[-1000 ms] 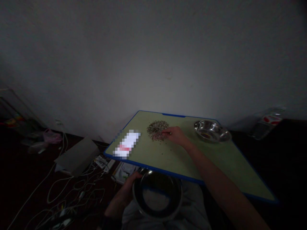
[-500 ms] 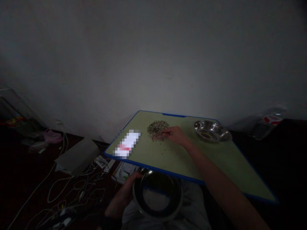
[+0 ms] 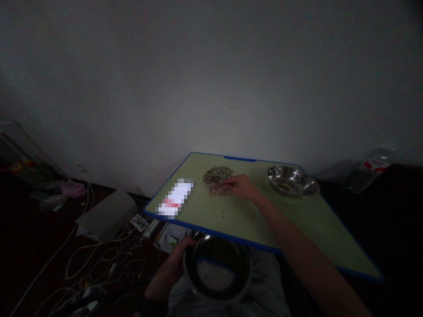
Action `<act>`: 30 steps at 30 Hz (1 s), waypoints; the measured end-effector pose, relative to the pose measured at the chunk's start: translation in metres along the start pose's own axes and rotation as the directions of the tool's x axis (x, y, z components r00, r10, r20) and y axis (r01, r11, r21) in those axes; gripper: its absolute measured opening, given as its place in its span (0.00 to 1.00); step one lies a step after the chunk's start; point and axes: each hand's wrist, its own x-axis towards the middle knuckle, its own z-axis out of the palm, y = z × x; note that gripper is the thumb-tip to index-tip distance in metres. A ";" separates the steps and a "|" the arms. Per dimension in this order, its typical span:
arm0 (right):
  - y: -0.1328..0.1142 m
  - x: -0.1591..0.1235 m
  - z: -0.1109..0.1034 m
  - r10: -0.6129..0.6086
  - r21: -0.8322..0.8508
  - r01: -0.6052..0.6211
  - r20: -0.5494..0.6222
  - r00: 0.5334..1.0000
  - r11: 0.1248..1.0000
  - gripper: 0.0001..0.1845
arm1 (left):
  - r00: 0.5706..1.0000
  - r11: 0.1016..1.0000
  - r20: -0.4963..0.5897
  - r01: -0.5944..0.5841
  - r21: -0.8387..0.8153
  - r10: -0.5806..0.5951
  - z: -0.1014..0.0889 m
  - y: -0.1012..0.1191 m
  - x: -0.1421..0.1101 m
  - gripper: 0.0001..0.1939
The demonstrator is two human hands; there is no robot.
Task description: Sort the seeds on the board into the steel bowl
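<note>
A pile of small mixed dark and pale grains or beans (image 3: 216, 175) lies on the pale green tabletop with a blue edge (image 3: 257, 224). At the pile's right side is my right hand (image 3: 241, 186), its fingertips pinched together low over the grains; whatever they hold is too small to make out. My left hand (image 3: 176, 259) grips the rim of a steel bowl (image 3: 216, 270) on my lap, below the table's near edge. A few stray grains (image 3: 224, 215) lie nearer to me, apart from the pile.
A second steel bowl (image 3: 292, 181) stands on the table's right side. At the left lies a bright, pixelated phone-like screen (image 3: 175, 199). Tangled cables (image 3: 112, 264) and a grey box (image 3: 107, 215) are on the floor at left; a plastic bottle (image 3: 368, 169) is at far right.
Both hands stay almost where they were, my right fingertips still at the pile. The few stray grains near the pile have shifted slightly.
</note>
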 end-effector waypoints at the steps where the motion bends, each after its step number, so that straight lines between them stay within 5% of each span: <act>1: 0.000 0.000 0.000 -0.007 0.007 0.007 0.007 1.000 1.000 0.11 | 1.000 1.000 -0.012 0.002 0.004 -0.002 0.000 0.000 0.000 0.06; 30: 0.004 0.002 0.000 0.021 0.093 -0.028 0.081 0.997 0.995 0.12 | 0.994 0.999 -0.099 0.036 0.023 -0.034 0.004 0.003 -0.001 0.06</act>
